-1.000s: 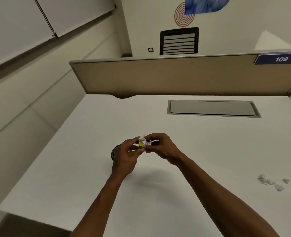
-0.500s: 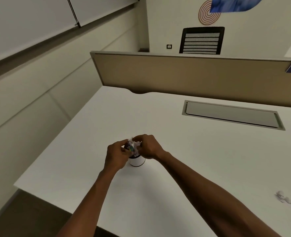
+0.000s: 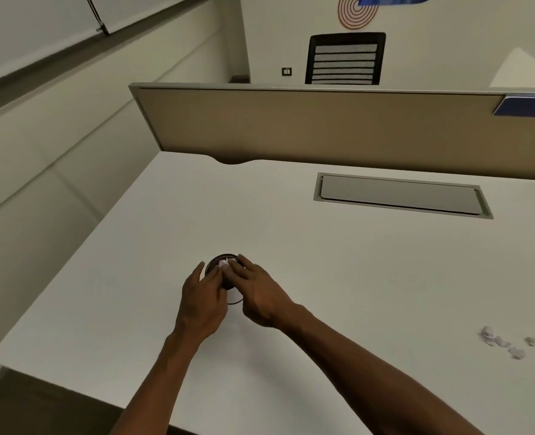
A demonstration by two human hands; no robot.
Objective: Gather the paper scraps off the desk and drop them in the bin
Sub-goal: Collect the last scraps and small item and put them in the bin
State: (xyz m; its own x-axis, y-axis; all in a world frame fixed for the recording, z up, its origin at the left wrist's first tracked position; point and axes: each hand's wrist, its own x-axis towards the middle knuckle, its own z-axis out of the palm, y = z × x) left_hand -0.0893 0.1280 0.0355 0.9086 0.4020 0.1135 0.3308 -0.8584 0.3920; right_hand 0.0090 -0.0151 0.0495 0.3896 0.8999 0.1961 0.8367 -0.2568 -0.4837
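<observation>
Two bare hands meet over a small round desk bin with a dark rim (image 3: 215, 264) on a white desk (image 3: 338, 262), with white crumpled paper scraps (image 3: 225, 263) showing in its mouth.

The left hand (image 3: 201, 299) and right hand (image 3: 256, 293) flank the bin, their fingers extended and loosely spread, fingertips lying over its opening and touching the paper there; neither hand pinches anything. A second cluster of small white paper scraps (image 3: 501, 341) lies well apart on the desk's right side, near its front edge. Farther back, a grey rectangular cable hatch (image 3: 401, 195) sits flush in the desktop before a tan fabric partition panel (image 3: 307, 124) bearing a blue number plate (image 3: 530, 105). A black slatted chair back (image 3: 345, 59) rises behind the partition.
</observation>
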